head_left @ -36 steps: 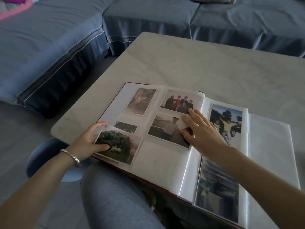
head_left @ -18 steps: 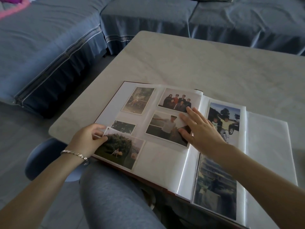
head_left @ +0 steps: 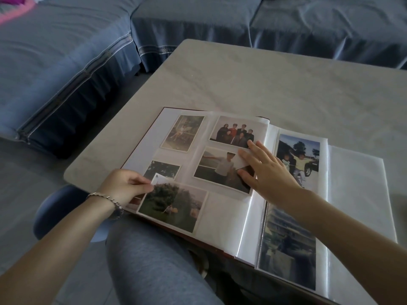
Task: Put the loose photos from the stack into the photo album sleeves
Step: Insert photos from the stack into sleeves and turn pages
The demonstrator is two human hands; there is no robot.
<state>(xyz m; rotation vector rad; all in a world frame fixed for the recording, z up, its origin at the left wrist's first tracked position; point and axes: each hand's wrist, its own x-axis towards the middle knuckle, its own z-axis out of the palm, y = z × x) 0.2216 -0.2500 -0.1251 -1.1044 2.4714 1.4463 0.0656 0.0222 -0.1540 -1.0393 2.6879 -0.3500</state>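
The open photo album (head_left: 222, 219) lies on the table's near edge and over my lap. My left hand (head_left: 124, 187) pinches the upper left corner of a loose photo of green trees (head_left: 174, 206), which lies tilted over the left page's lower part. My right hand (head_left: 265, 170) rests flat with straight fingers on the clear film over a photo of a man in white (head_left: 220, 168). A group photo (head_left: 235, 133), a faded portrait photo (head_left: 182, 133) and a small dark photo (head_left: 164, 169) also sit on the left page.
The grey table (head_left: 242, 80) stretches beyond the album. The right page holds a photo of children by a car (head_left: 297, 159) and a building photo (head_left: 288, 247). A blue sofa (head_left: 66, 51) wraps round the table's far and left sides. My knee (head_left: 149, 260) is under the album.
My left hand has slid the tree photo to the right and further onto the page, with its corner lifted. My right hand stays pressed on the film.
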